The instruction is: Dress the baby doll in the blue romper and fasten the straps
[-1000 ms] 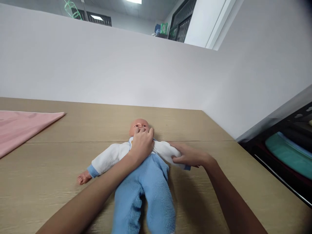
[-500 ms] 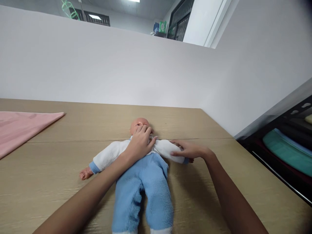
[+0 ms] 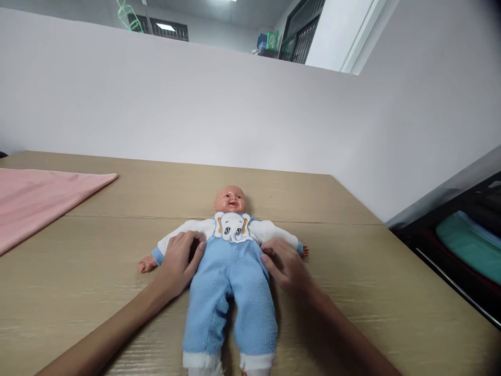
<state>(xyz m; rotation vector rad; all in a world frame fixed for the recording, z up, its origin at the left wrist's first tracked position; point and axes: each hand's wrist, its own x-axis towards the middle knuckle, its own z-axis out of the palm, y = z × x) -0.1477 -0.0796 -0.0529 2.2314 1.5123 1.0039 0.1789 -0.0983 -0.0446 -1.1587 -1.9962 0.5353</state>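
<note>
While your left hand (image 3: pixel 180 257) and right hand (image 3: pixel 287 263) curl against the doll (image 3: pixel 230 266), grip closure cannot be told; toward four o'clock, a black shelf (image 3: pixel 415 230) holds teal fabric (image 3: pixel 469 248).

A pink cloth (image 3: pixel 43 201) is spread at the left of the tabletop (image 3: pixel 364 282), which is backed by a pale wall (image 3: pixel 219 109). At the right, teal fabric (image 3: pixel 467 248) is held in a black rack (image 3: pixel 423 236). Above the wall, a green packet (image 3: pixel 272 40) and barred window (image 3: pixel 302 32) are seen.
</note>
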